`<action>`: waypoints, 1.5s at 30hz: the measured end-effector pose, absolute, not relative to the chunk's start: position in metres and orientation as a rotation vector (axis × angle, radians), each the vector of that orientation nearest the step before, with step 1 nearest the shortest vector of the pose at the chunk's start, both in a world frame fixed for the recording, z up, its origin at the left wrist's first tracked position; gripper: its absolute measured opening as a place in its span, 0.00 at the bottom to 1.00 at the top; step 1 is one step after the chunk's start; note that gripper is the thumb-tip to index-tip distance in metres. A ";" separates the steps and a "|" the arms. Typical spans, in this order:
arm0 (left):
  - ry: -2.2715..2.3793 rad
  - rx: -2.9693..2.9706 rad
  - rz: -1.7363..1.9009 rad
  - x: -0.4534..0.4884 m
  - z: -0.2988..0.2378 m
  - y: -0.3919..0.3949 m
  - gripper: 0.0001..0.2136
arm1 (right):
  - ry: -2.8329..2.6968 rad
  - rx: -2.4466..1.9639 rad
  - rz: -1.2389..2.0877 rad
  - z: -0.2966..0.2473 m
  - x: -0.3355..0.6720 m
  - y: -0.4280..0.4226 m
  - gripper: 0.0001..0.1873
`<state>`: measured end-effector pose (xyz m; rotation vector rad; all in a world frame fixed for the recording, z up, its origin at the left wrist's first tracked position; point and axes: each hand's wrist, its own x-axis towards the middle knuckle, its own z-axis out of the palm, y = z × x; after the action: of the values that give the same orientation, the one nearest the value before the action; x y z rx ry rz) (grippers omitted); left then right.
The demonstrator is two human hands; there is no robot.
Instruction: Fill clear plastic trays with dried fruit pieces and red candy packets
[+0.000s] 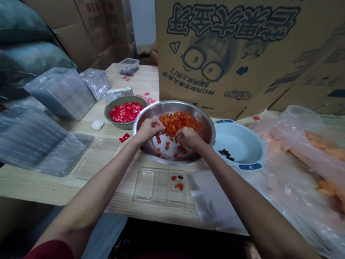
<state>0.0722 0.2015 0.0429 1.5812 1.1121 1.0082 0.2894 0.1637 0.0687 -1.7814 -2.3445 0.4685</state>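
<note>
Orange dried-fruit pieces (pixel 178 121) fill the steel bowl (pixel 207 128) on the table, where my left hand (pixel 149 128) and right hand (pixel 189 137) both reach in, fingers curled, whatever they pinch hidden, above a clear tray (pixel 154 187).

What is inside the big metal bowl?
The metal bowl holds orange pieces, heaped at the back. The left hand and right hand cover some.
</note>
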 end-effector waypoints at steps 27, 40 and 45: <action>1.140 2.179 1.036 0.090 -0.005 -0.048 0.09 | -1.995 -1.341 0.518 0.005 0.296 -0.073 0.07; 1.311 2.223 1.106 0.052 0.077 0.118 0.09 | -2.015 -1.290 0.201 0.033 0.315 -0.071 0.16; 1.283 2.134 1.169 0.073 0.079 0.095 0.11 | -1.741 -1.597 0.012 0.092 0.414 0.002 0.10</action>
<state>0.0733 0.0955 0.0789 2.1344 1.2834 1.1691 0.4141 0.0015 0.0917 -1.5973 -1.7408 0.0124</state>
